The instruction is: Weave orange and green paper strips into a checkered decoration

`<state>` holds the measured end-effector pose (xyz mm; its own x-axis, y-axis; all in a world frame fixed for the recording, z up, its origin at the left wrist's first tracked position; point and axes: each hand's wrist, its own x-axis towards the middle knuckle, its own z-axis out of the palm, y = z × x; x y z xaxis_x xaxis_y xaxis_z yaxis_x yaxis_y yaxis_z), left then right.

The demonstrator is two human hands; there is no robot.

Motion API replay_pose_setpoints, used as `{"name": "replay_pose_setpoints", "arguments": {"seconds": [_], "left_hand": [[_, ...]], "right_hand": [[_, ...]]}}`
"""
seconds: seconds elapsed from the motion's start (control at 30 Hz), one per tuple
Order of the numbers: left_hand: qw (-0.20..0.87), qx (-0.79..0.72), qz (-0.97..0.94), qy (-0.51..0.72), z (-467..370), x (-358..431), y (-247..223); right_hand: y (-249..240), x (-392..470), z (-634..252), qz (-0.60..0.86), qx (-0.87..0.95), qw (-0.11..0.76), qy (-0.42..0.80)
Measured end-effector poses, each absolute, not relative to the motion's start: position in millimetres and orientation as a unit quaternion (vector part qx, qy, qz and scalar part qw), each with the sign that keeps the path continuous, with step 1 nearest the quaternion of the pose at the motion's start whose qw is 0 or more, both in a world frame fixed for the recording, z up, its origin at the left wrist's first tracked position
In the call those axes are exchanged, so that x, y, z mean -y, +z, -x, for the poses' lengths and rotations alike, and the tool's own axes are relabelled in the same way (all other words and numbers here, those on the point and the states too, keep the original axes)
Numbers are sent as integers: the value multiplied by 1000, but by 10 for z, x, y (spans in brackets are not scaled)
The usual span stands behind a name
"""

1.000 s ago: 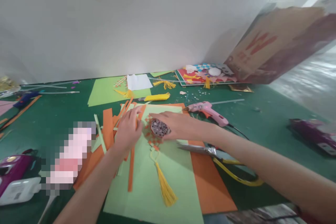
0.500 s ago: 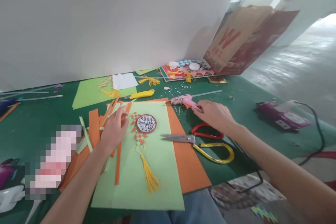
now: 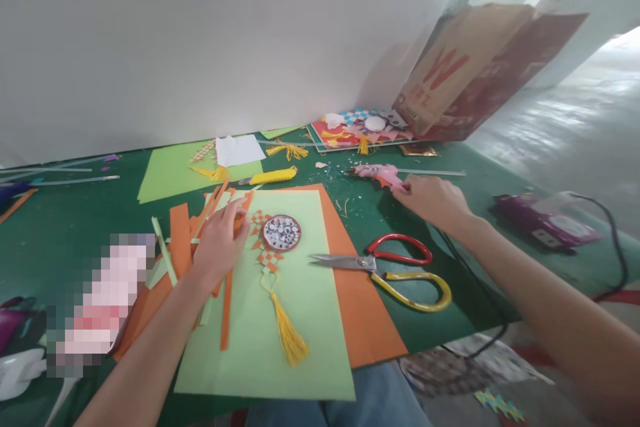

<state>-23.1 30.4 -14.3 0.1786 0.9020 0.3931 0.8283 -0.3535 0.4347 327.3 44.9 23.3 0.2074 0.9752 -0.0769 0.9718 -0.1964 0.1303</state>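
My right hand point(image 3: 437, 199) is closed round the handle end of a pink hot glue gun point(image 3: 381, 174), which has a clear glue stick in its back and points left. My left hand point(image 3: 221, 237) rests over orange and green paper strips point(image 3: 227, 310), fingers loosely curved and apart, with no object visible in them. Beside it on a light green sheet point(image 3: 320, 347) lies a woven orange-and-green paper piece point(image 3: 270, 258) with a yellow tassel point(image 3: 290, 333). A round dish of googly eyes point(image 3: 282, 232) sits against the woven piece.
Scissors point(image 3: 380, 263) with red and yellow handles lie right of the sheets. Behind are a yellow utility knife point(image 3: 273, 176) and lime paper point(image 3: 167, 170). A paper bag point(image 3: 460, 73) stands at back right, near a purple box point(image 3: 545, 220). A blurred-out object point(image 3: 107, 300) lies at left.
My right hand has moved right and slightly away with the glue gun, off the paper's far corner. The left hand has stayed nearly still. The view has shifted slightly.
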Motion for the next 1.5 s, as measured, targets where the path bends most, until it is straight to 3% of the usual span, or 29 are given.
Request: {"name": "replay_pose_setpoints", "arguments": {"seconds": [0.23,0.43,0.6,0.73,0.93,1.13,1.3,1.5], "left_hand": [[107,-461,-859,197,123,-201,-89],[114,-475,-856,168,-9,-182,-141],[101,-450,-866,191,32,-167,-99],[81,-497,-836,220,226,-205,116],[43,-599,-766,227,385,-72,499],[113,-629,-748,178,418,494,298],[141,-631,-748,146,514,718,33],[139,-658,-727,139,606,596,84]], "right_hand": [[359,-255,-2798,-718,-686,72,89],[258,-230,-2199,-519,-854,12,-34],[208,-297,-2045,-507,-861,-22,-41],[234,-290,-2052,-497,-867,-25,-42],[13,42,-1843,-280,-953,-114,-18],[-111,101,-1793,-267,-958,-73,-72],[-29,175,-1823,-265,-955,-90,-96],[16,290,-1893,-237,-960,-131,-73]]}}
